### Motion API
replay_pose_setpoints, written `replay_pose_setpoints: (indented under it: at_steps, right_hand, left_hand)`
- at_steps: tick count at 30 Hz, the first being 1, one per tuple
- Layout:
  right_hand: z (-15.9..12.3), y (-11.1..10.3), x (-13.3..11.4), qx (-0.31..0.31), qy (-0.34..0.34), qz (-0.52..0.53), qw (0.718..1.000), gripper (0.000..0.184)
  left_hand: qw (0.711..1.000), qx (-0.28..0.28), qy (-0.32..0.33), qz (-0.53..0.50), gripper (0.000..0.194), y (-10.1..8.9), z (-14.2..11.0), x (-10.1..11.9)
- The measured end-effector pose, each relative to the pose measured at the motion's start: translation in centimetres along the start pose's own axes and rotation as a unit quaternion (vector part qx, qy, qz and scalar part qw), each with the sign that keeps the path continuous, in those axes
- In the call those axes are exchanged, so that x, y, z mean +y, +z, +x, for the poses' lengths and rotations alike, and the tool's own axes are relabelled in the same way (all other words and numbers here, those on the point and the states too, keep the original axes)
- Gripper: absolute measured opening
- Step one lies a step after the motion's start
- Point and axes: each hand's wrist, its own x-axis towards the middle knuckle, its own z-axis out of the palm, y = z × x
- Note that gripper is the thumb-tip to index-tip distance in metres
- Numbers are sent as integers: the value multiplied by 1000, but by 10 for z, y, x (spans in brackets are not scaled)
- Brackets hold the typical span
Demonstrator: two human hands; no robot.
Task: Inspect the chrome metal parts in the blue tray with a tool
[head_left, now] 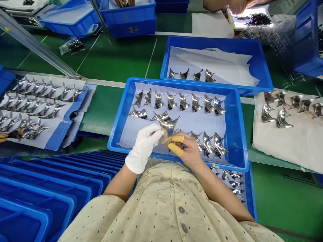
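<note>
Shiny curved metal pc (168, 129) pinched btwn my gloved L hand (143, 148) & bare R hand (188, 151), yellow finger cots (177, 138) on it, just above blue tray (186, 82). Rows of same pcs (184, 102) lie on white liner (191, 125); more in 2nd blue tray (214, 38) on green counter (101, 111).

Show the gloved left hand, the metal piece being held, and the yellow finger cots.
Gloved left hand (143, 148): head view, back of glove.
Metal piece (168, 127): head view, upper face.
Yellow finger cots (177, 138): head view, upper cot.
</note>
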Motion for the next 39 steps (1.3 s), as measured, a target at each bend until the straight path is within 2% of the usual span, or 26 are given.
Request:
replay_pose_setpoints:
  at_steps: [3,7,10,16,21,24,30,35,39]
  right_hand:
    - [-2,5,0,8,89,92,992,28]
    - [-1,11,-4,31,252,223,941,49]
    - [0,15,-9,31,303,274,912,59]
    - [-9,17,-4,14,272,248,930,48]
    - [-14,11,-6,-44,249,272,928,38]
    - [-16,9,-8,-59,259,298,917,33]
    - [-13,10,-11,-54,268,342,899,31]
    - [-5,12,-11,-26,312,412,856,36]
    - [-1,11,-4,-52,337,445,828,41]
  left_hand:
    - [998,2,-44,-34,29,1,-1,4]
    - [994,-6,-62,-90,31,1,-2,11]
    - [991,-4,-63,-122,31,1,-2,15]
    - [994,1,-84,-75,36,-3,1,12]
    - [988,25,-70,-138,42,3,6,16]
    - [984,38,-89,-148,44,6,8,16]
    - [975,7,-123,-184,45,7,10,10]
    - [975,28,-85,-204,43,12,7,12]
    - [985,46,-42,-163,43,9,4,10]
